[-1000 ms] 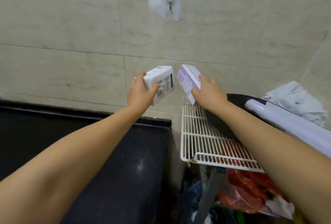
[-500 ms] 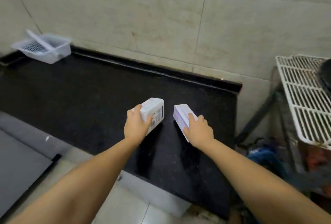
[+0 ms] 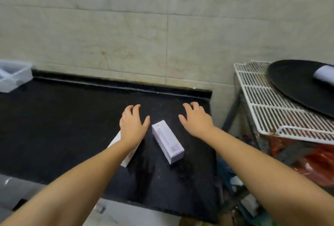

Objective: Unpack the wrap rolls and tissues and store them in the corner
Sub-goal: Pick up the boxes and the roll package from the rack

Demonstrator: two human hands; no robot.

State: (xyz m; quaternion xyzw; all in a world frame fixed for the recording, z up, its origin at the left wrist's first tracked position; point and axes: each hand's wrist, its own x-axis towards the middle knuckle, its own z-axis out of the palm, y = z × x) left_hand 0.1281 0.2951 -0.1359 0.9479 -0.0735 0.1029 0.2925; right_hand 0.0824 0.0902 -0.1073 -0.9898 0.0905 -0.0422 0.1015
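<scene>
Under the left hand (image 3: 132,123), fingers spread and holding nothing, lies a white pack (image 3: 126,155), mostly hidden by the wrist; probably soft tissues, light and squashy. Between the hands sits a lilac box (image 3: 168,143), stiff card, light, best pinched across its long sides. The right hand (image 3: 197,120) hovers splayed and empty. Beyond its knuckles the black counter (image 3: 72,126) ends; open room lies left.

Dim, even light; soft motion blur, edges bowed

Two boxes (image 3: 167,141) (image 3: 124,151) side by side on counter (image 3: 63,117), rack (image 3: 271,104) rightward.
</scene>
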